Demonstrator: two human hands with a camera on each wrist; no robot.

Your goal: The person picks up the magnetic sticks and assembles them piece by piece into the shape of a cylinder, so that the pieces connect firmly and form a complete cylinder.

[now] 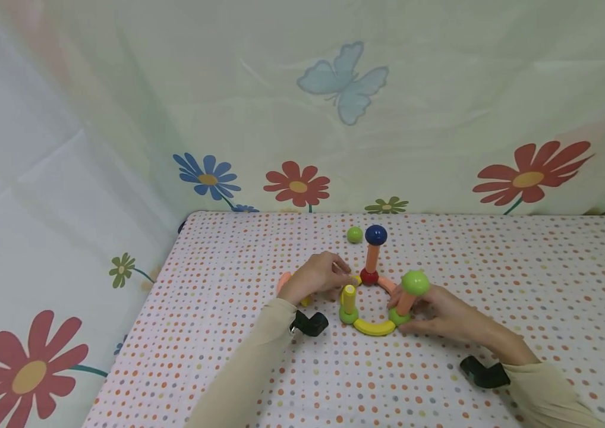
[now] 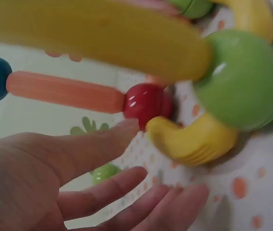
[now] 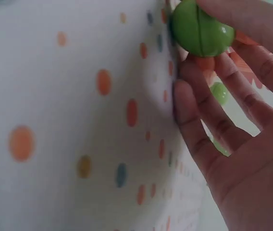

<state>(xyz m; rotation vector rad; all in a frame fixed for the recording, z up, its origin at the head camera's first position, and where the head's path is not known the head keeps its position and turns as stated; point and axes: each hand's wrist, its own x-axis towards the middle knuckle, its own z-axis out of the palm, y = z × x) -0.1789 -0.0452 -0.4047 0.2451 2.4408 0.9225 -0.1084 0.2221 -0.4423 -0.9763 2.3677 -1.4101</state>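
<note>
- Left hand point(image 1: 317, 274): fingers lying relaxed, holding nothing, tips nearing the red ball point(image 1: 369, 276) of the toy ring point(image 1: 374, 327).
- Right hand point(image 1: 444, 318): fingers curling around the orange post point(image 1: 405, 302) capped by a green ball point(image 1: 415, 282).
- Ring is resting mid-table on the dotted cloth point(image 1: 522, 279).

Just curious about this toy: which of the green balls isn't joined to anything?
The small green ball at the back of the table, lying alone behind the blue-topped post. The other green balls sit in the ring or top a stick.

Beige long sleeves on both my arms; black camera mount strapped at each wrist, hands bare.
</note>
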